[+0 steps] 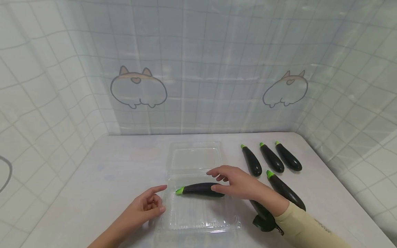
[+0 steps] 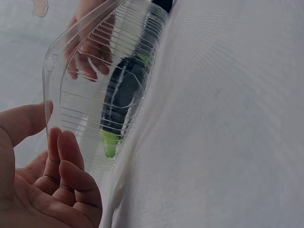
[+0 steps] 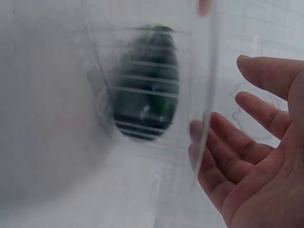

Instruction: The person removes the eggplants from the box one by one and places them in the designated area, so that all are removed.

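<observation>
An eggplant (image 1: 198, 189) with a green stem lies sideways in the base of a clear plastic clamshell box (image 1: 198, 220), whose lid (image 1: 196, 158) is folded back flat. My right hand (image 1: 237, 182) hovers over the eggplant's thick end, fingers spread and loosely bent, holding nothing. In the right wrist view those fingers (image 3: 242, 147) are apart from the eggplant (image 3: 147, 90), seen through the box wall. At the box's left side is my left hand (image 1: 144, 206), index finger and thumb extended toward the rim. The left wrist view shows its fingertips at the rim (image 2: 47, 80).
To the right on the white table (image 1: 124, 165) lie several more eggplants, three in a back row (image 1: 271, 158) and another (image 1: 286, 191) nearer. Another dark eggplant (image 1: 260, 208) is partly covered by the right forearm. A tiled-pattern sheet (image 1: 204, 86) encloses the back and sides.
</observation>
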A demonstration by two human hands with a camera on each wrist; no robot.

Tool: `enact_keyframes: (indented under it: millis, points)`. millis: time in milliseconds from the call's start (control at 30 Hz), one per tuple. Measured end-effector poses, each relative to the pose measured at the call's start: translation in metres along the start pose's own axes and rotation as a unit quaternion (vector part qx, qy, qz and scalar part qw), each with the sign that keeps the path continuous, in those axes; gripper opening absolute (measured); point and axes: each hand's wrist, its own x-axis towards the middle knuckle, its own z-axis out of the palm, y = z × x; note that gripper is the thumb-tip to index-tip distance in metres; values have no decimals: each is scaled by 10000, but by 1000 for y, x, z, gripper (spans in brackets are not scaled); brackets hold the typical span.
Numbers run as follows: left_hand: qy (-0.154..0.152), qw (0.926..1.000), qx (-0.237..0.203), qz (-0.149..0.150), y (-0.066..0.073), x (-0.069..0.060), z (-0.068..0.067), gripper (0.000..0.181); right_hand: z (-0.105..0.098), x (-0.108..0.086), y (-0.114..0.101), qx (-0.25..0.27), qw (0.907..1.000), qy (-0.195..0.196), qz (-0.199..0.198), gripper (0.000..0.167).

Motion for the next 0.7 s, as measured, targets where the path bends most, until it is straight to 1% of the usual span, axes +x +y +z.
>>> enact_keyframes:
  millis: [133, 233, 533, 700]
  points:
    - [17, 10000, -62, -52, 0, 0, 0, 69, 8, 5, -1, -63, 9997, -6, -230, 43]
    - [35, 10000, 18, -40, 0, 0, 0, 69, 13, 9, -3, -210, 9991, -31, -356, 41]
    - [10, 10000, 60, 34, 1, 0, 0, 68, 24, 19, -7, -868, 9945, -126, -570, 35]
    - [-10, 10000, 33, 31, 2, 0, 1, 69, 29, 22, -7, -1016, 9926, -152, -647, 32]
